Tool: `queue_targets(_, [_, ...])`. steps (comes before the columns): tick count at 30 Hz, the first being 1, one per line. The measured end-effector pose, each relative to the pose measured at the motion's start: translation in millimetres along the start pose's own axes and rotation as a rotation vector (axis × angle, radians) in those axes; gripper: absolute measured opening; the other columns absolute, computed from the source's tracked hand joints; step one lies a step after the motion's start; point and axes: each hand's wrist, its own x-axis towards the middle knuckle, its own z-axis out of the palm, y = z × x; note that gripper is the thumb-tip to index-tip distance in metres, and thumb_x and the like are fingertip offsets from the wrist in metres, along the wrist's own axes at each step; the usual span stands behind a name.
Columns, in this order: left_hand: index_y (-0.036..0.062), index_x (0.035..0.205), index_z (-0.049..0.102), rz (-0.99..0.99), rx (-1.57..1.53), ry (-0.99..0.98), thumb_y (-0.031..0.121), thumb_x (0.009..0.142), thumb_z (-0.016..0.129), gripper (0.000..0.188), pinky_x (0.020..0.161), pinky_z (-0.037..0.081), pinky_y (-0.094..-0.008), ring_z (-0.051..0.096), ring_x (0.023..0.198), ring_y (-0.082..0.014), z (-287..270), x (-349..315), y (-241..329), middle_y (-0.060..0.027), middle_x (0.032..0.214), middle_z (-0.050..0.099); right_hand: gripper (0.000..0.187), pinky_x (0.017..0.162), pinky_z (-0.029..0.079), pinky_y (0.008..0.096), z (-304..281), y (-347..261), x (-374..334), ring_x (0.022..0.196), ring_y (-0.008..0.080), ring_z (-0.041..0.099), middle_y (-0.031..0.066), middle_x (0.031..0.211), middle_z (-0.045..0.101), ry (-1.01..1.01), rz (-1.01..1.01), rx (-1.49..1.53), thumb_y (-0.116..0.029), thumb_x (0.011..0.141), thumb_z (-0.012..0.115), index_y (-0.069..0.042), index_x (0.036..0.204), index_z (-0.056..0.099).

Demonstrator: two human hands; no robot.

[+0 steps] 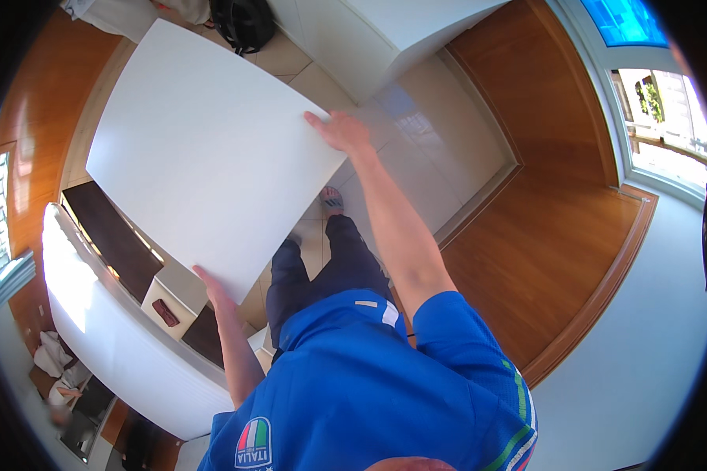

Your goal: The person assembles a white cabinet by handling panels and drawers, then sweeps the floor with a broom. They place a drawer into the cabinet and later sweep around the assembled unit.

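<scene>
Blue short-sleeved shirt (377,369) fills the bottom centre of the frame. Beyond it, a large, flat, smooth white panel (204,149) spans the upper left to the centre. Left hand (218,289) grips its lower edge and right hand (342,132) its right edge, thumbs on top, both closed to the panel's thickness; the fingers appear to be underneath, hidden. Pale tiled floor (424,133) spreads right of the panel toward a brown wooden door (526,267). A white box-shaped cabinet (338,47) stands near its upper-right edge.
</scene>
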Motion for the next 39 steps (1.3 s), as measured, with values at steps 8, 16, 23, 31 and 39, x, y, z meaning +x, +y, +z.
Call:
queue_targets(8, [0.0032, 0.162, 0.022, -0.071, 0.149, 0.204, 0.089, 0.089, 0.032, 0.113, 0.122, 0.024, -0.0496, 0.032, 0.149, -0.0350, -14.7, 17.1, -26.3, -0.0164, 0.165, 0.030, 0.082, 0.101, 0.050, 0.0453, -6.8, 8.4, -15.8, 0.123, 0.0340, 0.062, 0.0165, 0.133, 0.066, -0.028, -0.014, 0.057, -0.074, 0.095, 0.045, -0.011, 0.145, 0.055])
queue_targets(16, [0.0061, 0.163, 0.018, -0.061, 0.103, 0.157, 0.085, 0.091, 0.035, 0.108, 0.122, 0.023, -0.0540, 0.028, 0.151, -0.0356, -16.1, -0.7, -49.0, -0.0157, 0.167, 0.024, 0.084, 0.100, 0.050, 0.0448, -1.7, 42.2, -33.2, 0.123, 0.0329, 0.063, 0.0159, 0.130, 0.067, -0.005, -0.017, 0.083, -0.073, 0.092, 0.050, -0.008, 0.145, 0.054])
queue_targets(23, [0.0026, 0.162, 0.021, -0.028, -0.031, 0.097, 0.087, 0.088, 0.042, 0.114, 0.123, 0.020, -0.0527, 0.026, 0.152, -0.0339, -30.1, -8.9, -93.8, -0.0155, 0.167, 0.025, 0.080, 0.101, 0.049, 0.0452, -1.6, 73.1, -62.4, 0.124, 0.0328, 0.062, 0.0156, 0.131, 0.067, 0.040, -0.065, -0.008, -0.070, 0.096, 0.049, -0.007, 0.144, 0.054])
queue_targets(31, [0.0066, 0.163, 0.021, -0.070, 0.034, 0.169, 0.081, 0.095, 0.035, 0.102, 0.121, 0.027, -0.0530, 0.031, 0.150, -0.0364, -0.7, -71.6, -113.0, -0.0143, 0.166, 0.028, 0.075, 0.101, 0.049, 0.0470, -18.5, 117.7, -91.4, 0.122, 0.0338, 0.063, 0.0175, 0.129, 0.067, -0.083, -0.019, 0.125, -0.067, 0.098, 0.048, -0.006, 0.142, 0.055])
queue_targets(39, [-0.0045, 0.157, 0.030, -0.052, -0.024, 0.205, 0.085, 0.087, 0.048, 0.115, 0.120, 0.031, -0.0489, 0.040, 0.145, -0.0346, 6.9, -102.5, -148.7, -0.0171, 0.161, 0.037, 0.076, 0.103, 0.047, 0.0475, -26.4, 156.1, -114.8, 0.126, 0.0344, 0.061, 0.0183, 0.132, 0.066, -0.070, 0.015, 0.130, -0.067, 0.097, 0.048, -0.008, 0.146, 0.052])
